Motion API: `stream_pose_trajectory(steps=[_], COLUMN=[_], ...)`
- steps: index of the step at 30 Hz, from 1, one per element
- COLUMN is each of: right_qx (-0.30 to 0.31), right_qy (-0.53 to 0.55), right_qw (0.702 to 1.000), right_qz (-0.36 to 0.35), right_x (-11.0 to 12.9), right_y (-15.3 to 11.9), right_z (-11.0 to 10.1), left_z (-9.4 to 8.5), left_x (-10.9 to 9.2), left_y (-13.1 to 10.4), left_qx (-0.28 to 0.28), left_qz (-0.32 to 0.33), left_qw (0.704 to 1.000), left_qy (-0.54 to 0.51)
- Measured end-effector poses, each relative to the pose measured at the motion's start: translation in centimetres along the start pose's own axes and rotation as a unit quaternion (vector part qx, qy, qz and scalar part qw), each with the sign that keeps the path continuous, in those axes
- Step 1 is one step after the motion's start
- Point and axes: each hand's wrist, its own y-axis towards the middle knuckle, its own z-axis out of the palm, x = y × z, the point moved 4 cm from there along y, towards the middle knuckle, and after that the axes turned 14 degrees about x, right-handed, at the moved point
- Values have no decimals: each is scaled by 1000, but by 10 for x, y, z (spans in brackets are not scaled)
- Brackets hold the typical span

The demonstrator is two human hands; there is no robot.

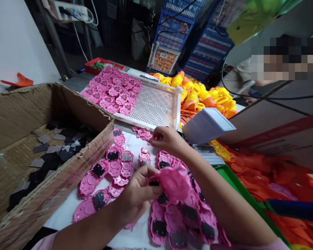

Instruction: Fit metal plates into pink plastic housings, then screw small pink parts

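Observation:
My left hand [138,191] is closed around one end of a pink plastic shell [175,184] with a dark patch, holding it above the table. My right hand [168,140] is farther forward, its fingers curled and pressed together beside a small heap of pink plastic pieces [143,133]. What those fingers hold, if anything, cannot be made out. Beneath and around my hands lie several pink shells, many with a black or grey rectangular plate [97,170]. A single pink shell [145,157] lies between the two groups.
At left stands a cardboard box [94,149] with loose dark plates. A white perforated tray [156,104] behind holds pink shells [117,88]. Yellow and orange parts [198,92] are piled beyond. At right are a tilted white block [208,125], a green tray edge [232,177] and a person [240,74].

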Motion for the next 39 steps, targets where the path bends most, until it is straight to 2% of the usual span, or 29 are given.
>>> stream_pose_trajectory(steps=[3, 7, 11, 15, 17, 20, 24, 27, 30, 33, 36, 39], right_qx=[-83, -178, -223, -241, -253, -270, -311, -322, -318, -329, -312, -297], right_qy=[190, 370, 469, 501, 494, 465, 284, 167, 142, 136, 126, 124], right_qw=[978, 912, 855, 831, 832, 843, 904, 927, 932, 927, 936, 941], right_qz=[-14, -4, 6, -4, -9, -12, -70, -93, -104, -114, -108, -108], right_x=[-4, -14, -24, -34, -37, -40, -33, -26, -23, -20, -20, -20], right_y=[-53, -109, -135, -145, -149, -151, -154, -156, -157, -158, -156, -155], right_z=[-1, 23, 46, 60, 65, 68, 62, 60, 60, 59, 60, 61], left_z=[3, -1, -11, -18, -18, -16, -14, -14, -15, -15, -11, -9], left_x=[-8, -4, 14, 28, 31, 36, 41, 43, 44, 46, 45, 44], left_y=[7, 8, 1, -4, -4, -2, 0, -1, -2, -3, -1, 1], left_qx=[-29, -109, -141, -185, -195, -150, -79, -55, -58, -58, -36, -42], left_qz=[14, -8, -91, -174, -198, -232, -250, -242, -237, -240, -226, -228], left_qw=[998, 988, 960, 915, 894, 882, 883, 897, 910, 910, 910, 912], left_qy=[54, 112, 225, 314, 350, 381, 390, 366, 336, 332, 345, 338])
